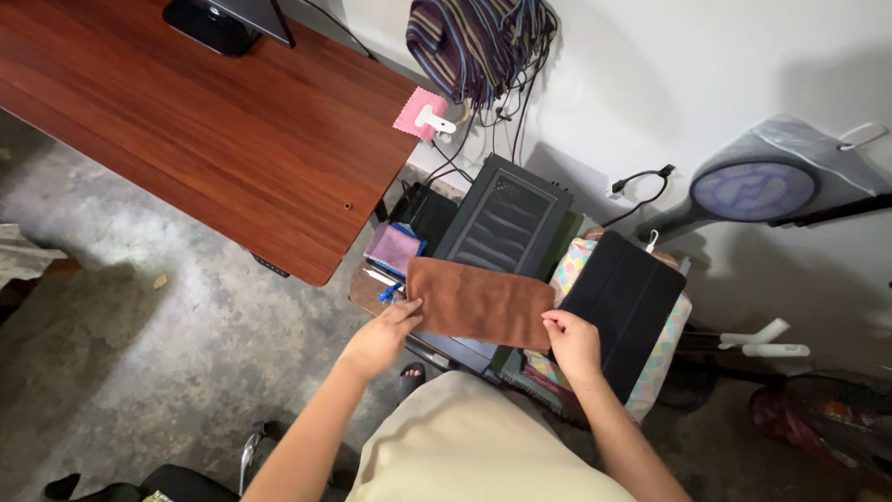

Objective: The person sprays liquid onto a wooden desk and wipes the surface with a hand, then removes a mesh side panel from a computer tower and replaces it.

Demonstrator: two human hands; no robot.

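Bottom centre of the frame, a lap in beige cloth (465, 446) fills the near edge, and 2 bare forearms rise from it toward the middle. The left hand (381, 339) sits just left of centre, fingers pinched together on the lower left corner of a brown cloth (480, 302). The right hand (573, 342) is right of centre, thumb and fingers clamped on the cloth's lower right corner. Between the 2 hands the brown cloth is held out flat and rectangular, dead centre, tilted slightly down to the right.

Under the cloth, a black computer case (506, 223) lies on its side, its vented panel facing up, running toward the upper middle. Just right of it, a black folio cover (624, 302) rests on a pastel checked cushion (664, 349). Left of the case, a small purple pad (394, 246) sits by a blue pen, partly hidden.

Lower left is grey concrete floor (167, 335). Upper left, a reddish wooden desk (214, 130) spreads wide, a dark monitor base (218, 23) at its top edge and a pink cloth with a white clip (423, 116) at its right corner. Top centre, a striped fabric (474, 42) hangs on the white wall with black cables below it. Far right, a racket-shaped bug zapper (753, 191) leans on the wall.
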